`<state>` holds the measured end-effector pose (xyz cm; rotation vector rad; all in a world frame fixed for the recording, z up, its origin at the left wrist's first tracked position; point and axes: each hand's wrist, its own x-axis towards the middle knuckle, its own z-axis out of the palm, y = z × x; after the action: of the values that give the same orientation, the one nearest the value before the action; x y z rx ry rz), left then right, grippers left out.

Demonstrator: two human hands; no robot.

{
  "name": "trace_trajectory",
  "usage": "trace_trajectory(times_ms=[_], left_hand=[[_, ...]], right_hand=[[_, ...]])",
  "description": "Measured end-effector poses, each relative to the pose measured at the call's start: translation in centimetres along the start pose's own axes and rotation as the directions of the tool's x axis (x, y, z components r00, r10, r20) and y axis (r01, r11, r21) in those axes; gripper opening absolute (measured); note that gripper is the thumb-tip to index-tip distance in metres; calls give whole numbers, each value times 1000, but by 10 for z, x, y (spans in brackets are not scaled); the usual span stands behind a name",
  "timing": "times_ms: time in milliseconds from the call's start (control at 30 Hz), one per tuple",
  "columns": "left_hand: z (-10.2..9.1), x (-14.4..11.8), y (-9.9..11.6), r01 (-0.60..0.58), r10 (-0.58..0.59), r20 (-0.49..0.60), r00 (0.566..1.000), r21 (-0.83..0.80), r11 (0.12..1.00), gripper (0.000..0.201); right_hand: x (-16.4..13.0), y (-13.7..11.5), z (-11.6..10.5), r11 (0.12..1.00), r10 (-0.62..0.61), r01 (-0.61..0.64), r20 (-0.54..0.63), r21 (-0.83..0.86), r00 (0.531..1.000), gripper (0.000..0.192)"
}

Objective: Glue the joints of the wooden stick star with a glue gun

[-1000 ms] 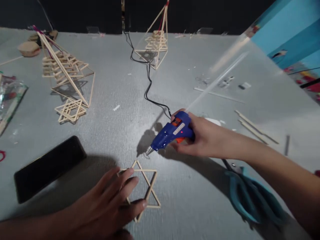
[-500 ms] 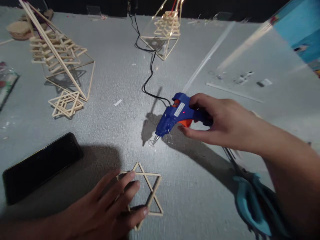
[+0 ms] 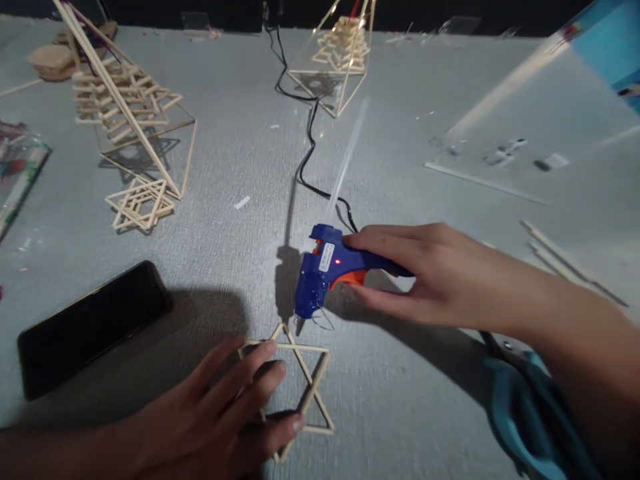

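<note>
Right hand (image 3: 435, 273) curled round blue plastic glue gun (image 3: 311, 283), left hand (image 3: 220, 403) resting fingers-spread on pale six-pointed wooden-stick star (image 3: 313, 385), visible outline formed, any joints left unglued can't be told.

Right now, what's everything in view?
Glue gun: 1, blue-orange, centre
Glue stick: 1, clear, in gun
Cord: 1, black, centre
Stick star: 1, pale, front centre
Stacked stars: 1 pile, pale, left
Stick frames: 2, pale, back
Phone: 1, black, left
Scissors: 1, teal-handled, front right
Loose sticks: 2+, pale, right
Thin strip: 1, whitish, right
Packet: 1, multicoloured, left edge
Round piece: 1, brown, back left
Patch: 1, blue, upper right
Backdrop: 1, black, rear
Table: 1, grey, beneath
Scraps: several, whitish, scattered
Left hand: 1, on stick star
Right hand: 1, holding glue gun
</note>
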<state>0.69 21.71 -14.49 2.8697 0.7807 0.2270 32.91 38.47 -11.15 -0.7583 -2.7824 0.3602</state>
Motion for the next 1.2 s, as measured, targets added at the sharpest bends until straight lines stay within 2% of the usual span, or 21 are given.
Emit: trace_trajectory(times_ms=[233, 633, 1200], left_hand=[[2, -5, 0, 1, -2, 30, 1000, 55, 999, 47], [8, -7, 3, 22, -23, 29, 999, 56, 998, 47], [2, -1, 1, 22, -25, 36, 999, 69, 997, 42]], right_hand=[[2, -4, 9, 997, 22, -24, 30, 76, 999, 33], [-2, -3, 14, 999, 9, -11, 45, 46, 999, 33], [-2, -2, 12, 998, 17, -24, 100, 64, 995, 37]])
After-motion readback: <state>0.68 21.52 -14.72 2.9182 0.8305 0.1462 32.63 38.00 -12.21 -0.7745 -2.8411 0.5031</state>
